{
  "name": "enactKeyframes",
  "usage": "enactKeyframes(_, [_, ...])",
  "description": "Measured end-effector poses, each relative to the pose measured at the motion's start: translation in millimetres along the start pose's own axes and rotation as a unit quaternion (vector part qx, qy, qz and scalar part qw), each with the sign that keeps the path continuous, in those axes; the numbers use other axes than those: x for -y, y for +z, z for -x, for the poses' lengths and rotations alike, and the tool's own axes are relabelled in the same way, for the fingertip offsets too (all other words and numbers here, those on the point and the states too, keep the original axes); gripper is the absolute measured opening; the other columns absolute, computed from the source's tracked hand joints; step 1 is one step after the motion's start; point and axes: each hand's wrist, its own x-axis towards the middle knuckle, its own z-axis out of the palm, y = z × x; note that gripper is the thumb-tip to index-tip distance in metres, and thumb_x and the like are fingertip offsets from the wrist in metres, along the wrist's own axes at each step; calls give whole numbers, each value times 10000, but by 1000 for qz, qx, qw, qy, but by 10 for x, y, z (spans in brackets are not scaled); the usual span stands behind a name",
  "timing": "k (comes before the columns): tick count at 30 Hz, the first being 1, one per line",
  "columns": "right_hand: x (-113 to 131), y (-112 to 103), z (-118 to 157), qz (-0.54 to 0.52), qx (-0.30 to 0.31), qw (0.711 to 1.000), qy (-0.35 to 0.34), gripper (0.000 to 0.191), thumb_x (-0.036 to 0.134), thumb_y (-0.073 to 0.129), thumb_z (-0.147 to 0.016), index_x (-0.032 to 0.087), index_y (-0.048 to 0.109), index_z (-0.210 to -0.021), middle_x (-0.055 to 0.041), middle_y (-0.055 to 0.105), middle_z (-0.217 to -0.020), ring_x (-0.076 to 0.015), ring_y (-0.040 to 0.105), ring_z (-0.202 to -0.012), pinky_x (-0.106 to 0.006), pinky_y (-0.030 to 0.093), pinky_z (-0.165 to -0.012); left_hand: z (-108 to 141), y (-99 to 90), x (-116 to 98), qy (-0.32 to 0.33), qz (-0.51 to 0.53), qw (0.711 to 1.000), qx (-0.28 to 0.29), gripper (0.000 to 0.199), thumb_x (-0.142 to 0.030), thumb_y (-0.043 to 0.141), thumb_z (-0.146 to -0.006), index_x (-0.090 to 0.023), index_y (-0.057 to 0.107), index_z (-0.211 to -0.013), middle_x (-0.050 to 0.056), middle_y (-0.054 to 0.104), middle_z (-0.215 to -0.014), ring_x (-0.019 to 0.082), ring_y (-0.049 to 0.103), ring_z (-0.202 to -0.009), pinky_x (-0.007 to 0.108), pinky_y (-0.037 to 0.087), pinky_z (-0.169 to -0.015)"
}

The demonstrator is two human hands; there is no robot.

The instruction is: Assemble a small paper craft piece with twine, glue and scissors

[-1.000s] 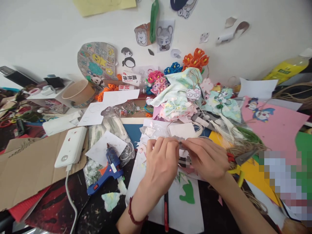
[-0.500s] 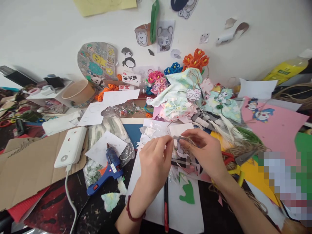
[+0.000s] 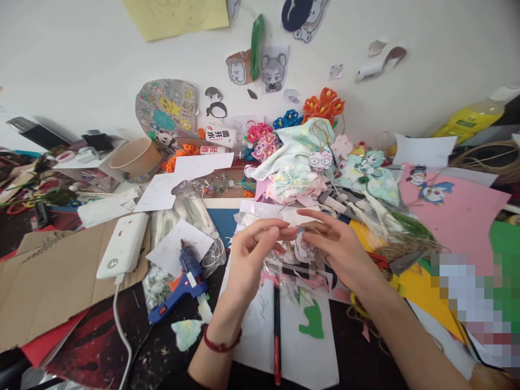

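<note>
My left hand [image 3: 257, 250] is over the middle of the desk, its fingers stretched toward my right hand and its thumb raised beside them. Opposite it, my right hand [image 3: 340, 246] curls its fingers and thumb around some thin brown twine [image 3: 319, 232]; the fingers hide part of it. Both sets of fingertips nearly meet. Under my right hand shows a small cartoon paper cutout [image 3: 304, 250]; I cannot tell whether it is held. Clear plastic film [image 3: 280, 273] lies crumpled below the hands, on white paper [image 3: 306, 357] with a black and red pen [image 3: 277, 336] and a green paper piece [image 3: 312, 320].
A blue glue gun [image 3: 179, 298] with a lit light lies left, by a white power bank [image 3: 123, 246] on cardboard [image 3: 52, 276]. Scissors [image 3: 406, 262] lie right of my right hand. Fabric pouches [image 3: 294, 184] and orange pipe-cleaner flowers [image 3: 325, 105] stand along the wall.
My left hand has gone from a closed pinch to stretched fingers. My right fingers have spread slightly, and the cutout beneath shows a different, paler face. The view has tilted up a little.
</note>
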Motion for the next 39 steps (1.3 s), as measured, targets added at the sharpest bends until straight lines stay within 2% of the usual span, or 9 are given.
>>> enactKeyframes(3, [7, 1, 0, -17, 17, 1000, 1, 515, 293, 825, -736, 303, 668, -1226, -29, 706, -1035, -169, 647, -954, -255, 518, -770, 6, 0, -6, 26, 16, 999, 19, 253, -336, 674, -902, -217, 690, -1125, 87, 746, -1163, 225, 717, -1067, 269, 589, -818])
enactKeyframes(6, [5, 13, 1, -13, 17, 1000, -3, 586, 309, 862, -693, 312, 649, -1239, -21, 708, -1026, -172, 657, -938, -262, 531, -772, 31, 28, 22, 93, -61, 993, -44, 160, -286, 694, -892, -205, 714, -1029, 61, 788, -972, 176, 747, -881, 246, 590, -742])
enactKeyframes(9, [-3, 35, 9, 13, -14, 1000, -19, 445, 337, 879, -663, 261, 716, -1071, -25, 720, -968, -181, 666, -907, -269, 539, -766, 45, 46, 69, 186, -178, 960, -108, 80, -234, 675, -902, -198, 747, -895, 16, 756, -764, 114, 677, -651, 230, 546, -628])
enactKeyframes(13, [5, 67, 39, 46, -8, 998, -40, 231, 392, 799, -761, 209, 752, -894, -33, 723, -876, -167, 651, -792, -269, 532, -712, 51, 61, 95, 284, -267, 915, -100, 119, -134, 706, -858, -216, 760, -923, 8, 748, -808, 119, 662, -687, 255, 534, -642])
enactKeyframes(16, [21, 79, 62, 53, -9, 997, -60, 187, 384, 755, -810, 210, 751, -876, -16, 697, -822, -146, 623, -728, -249, 509, -647, 66, 85, 92, 295, -283, 909, -82, 213, -85, 672, -872, -228, 748, -1011, -2, 766, -851, 114, 698, -701, 241, 567, -642])
enactKeyframes(20, [21, 74, 81, 63, -25, 992, -105, 143, 354, 760, -809, 217, 753, -850, -13, 694, -799, -147, 620, -731, -251, 506, -652, 78, 101, 110, 306, -294, 902, -82, 255, -57, 625, -896, -225, 730, -1057, -11, 773, -851, 107, 727, -695, 211, 594, -615])
enactKeyframes(27, [60, 86, 148, 181, -60, 966, -172, 156, 367, 759, -805, 211, 758, -810, -21, 721, -759, -166, 627, -669, -274, 498, -590, 77, 98, 146, 387, -361, 842, -101, 151, -74, 691, -859, -171, 704, -974, 34, 774, -876, 138, 740, -783, 240, 606, -714])
enactKeyframes(31, [90, 105, 171, 177, -50, 961, -207, 139, 351, 743, -818, 213, 754, -797, -25, 736, -766, -177, 658, -689, -282, 536, -619, 77, 119, 98, 383, -325, 862, -62, 155, -47, 657, -872, -171, 701, -954, 43, 769, -951, 152, 736, -878, 270, 609, -765])
enactKeyframes(39, [92, 112, 178, 144, -35, 967, -207, 62, 299, 751, -811, 239, 757, -824, -10, 753, -785, -179, 699, -727, -280, 572, -665, 83, 138, 57, 372, -309, 871, -82, 179, -54, 675, -862, -202, 728, -947, 17, 779, -883, 154, 743, -835, 284, 620, -749])
